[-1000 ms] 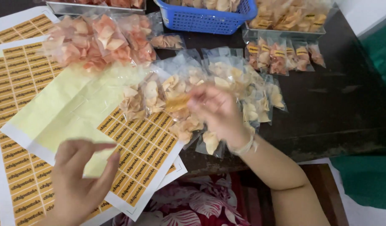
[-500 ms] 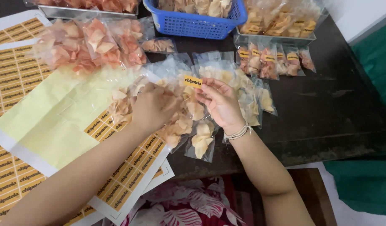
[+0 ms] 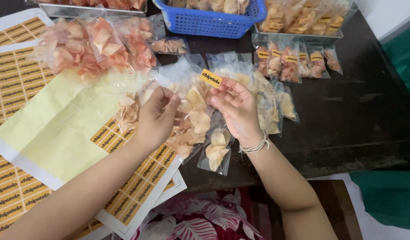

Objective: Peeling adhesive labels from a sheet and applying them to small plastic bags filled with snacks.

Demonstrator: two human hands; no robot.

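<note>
We hold a clear chip bag (image 3: 193, 111) just above the worktop (image 3: 347, 115), between both hands, with a yellow label (image 3: 211, 78) at its top edge. To do this well, we should keep the film taut and press the label flat from its middle outward. Left hand (image 3: 157, 116): fingers pinched together on the film. Right hand (image 3: 237, 106): fingers closed on the bag just under the label.

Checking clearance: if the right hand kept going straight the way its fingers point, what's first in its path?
The right hand points up-left, so it would first meet the clear chip bag with the yellow sticker that it already pinches, then probably the left hand; depth is unclear.
</note>
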